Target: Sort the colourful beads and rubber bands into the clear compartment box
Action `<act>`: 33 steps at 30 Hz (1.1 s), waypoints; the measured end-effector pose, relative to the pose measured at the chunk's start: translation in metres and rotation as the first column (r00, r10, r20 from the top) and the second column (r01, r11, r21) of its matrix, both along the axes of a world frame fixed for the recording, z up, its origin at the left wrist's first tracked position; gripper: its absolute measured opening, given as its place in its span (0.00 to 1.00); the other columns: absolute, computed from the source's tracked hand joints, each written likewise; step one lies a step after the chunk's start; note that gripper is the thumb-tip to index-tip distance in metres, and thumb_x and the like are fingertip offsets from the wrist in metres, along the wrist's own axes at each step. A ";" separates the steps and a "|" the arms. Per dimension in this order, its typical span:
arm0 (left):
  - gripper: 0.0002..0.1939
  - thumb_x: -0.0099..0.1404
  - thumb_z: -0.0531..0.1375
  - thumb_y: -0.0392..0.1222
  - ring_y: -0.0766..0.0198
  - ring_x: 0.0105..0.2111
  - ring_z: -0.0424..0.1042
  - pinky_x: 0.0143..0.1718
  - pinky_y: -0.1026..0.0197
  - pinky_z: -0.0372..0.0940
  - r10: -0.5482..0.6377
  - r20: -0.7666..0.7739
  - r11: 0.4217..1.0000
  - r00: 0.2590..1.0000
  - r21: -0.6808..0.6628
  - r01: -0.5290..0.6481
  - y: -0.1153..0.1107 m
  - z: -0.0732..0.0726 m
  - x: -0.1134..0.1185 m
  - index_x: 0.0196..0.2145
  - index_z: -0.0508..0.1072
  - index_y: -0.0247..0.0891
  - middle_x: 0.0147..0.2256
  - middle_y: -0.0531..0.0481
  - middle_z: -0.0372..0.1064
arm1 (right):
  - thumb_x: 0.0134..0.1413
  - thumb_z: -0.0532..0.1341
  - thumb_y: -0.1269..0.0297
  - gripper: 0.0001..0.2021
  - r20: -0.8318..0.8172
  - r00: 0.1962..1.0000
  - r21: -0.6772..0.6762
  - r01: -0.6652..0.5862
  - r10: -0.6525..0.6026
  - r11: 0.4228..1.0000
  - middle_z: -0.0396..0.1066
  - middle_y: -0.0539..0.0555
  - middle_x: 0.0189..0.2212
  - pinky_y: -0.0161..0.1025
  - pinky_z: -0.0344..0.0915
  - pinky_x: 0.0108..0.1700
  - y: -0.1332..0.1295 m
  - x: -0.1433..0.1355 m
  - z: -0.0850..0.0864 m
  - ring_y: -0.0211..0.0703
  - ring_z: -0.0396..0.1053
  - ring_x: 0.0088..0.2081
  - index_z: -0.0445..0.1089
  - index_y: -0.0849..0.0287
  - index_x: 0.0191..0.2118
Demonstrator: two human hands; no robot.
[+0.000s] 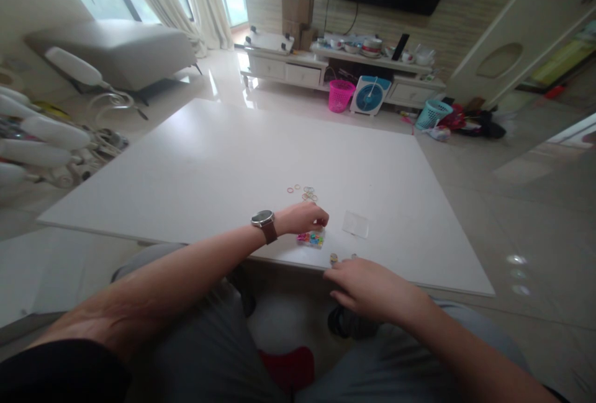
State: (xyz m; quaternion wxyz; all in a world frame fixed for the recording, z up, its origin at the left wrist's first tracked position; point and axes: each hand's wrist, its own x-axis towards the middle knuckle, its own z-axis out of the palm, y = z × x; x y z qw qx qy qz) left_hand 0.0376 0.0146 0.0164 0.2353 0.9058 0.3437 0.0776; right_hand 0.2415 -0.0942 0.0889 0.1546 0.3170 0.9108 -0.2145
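Note:
My left hand (305,217), with a watch (263,220) on its wrist, hovers over a small box (311,239) of bright pink, orange, green and blue pieces near the table's front edge. Its fingers are curled together, and what they hold, if anything, is hidden. Just beyond it lie several thin coloured rings (309,194). My right hand (365,284) rests at the table edge with thumb and fingers apart, holding nothing I can see. By its fingertips sit a small gold-coloured round item (333,258) and another small item (354,256), partly covered. A clear flat plastic piece (356,224) lies farther right.
The white table (261,148) stretches away in front of my knees. A red object (291,366) shows below, between my legs. Beyond stand a pink basket (341,95), a blue fan (370,95) and a low TV cabinet (305,75). White-padded equipment (56,133) stands at left.

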 end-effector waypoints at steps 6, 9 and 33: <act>0.06 0.62 0.60 0.37 0.65 0.30 0.71 0.31 0.64 0.59 0.019 -0.031 0.996 0.999 0.084 -0.016 0.000 0.000 -0.004 0.34 0.77 0.41 0.30 0.50 0.76 | 0.60 0.59 0.63 0.06 0.000 1.000 0.010 -0.003 0.003 1.000 0.76 0.55 0.37 0.40 0.61 0.38 0.000 0.003 -0.001 0.48 0.73 0.39 0.71 0.57 0.40; 0.06 0.63 0.59 0.38 0.65 0.30 0.71 0.31 0.64 0.58 0.017 -0.042 0.996 0.999 0.090 -0.013 0.000 0.000 -0.007 0.34 0.77 0.41 0.30 0.51 0.75 | 0.60 0.59 0.63 0.07 -0.002 1.000 0.010 -0.007 0.007 1.000 0.76 0.55 0.37 0.40 0.61 0.37 0.000 0.003 -0.001 0.49 0.73 0.39 0.72 0.57 0.41; 0.09 0.59 0.58 0.37 0.59 0.35 0.73 0.37 0.61 0.63 0.463 -0.151 0.879 0.874 0.203 -0.431 0.052 0.004 -0.077 0.34 0.78 0.38 0.34 0.46 0.76 | 0.61 0.59 0.63 0.07 0.010 1.000 -0.001 -0.002 0.002 1.000 0.76 0.56 0.38 0.41 0.63 0.40 0.000 0.004 0.001 0.49 0.74 0.40 0.72 0.57 0.42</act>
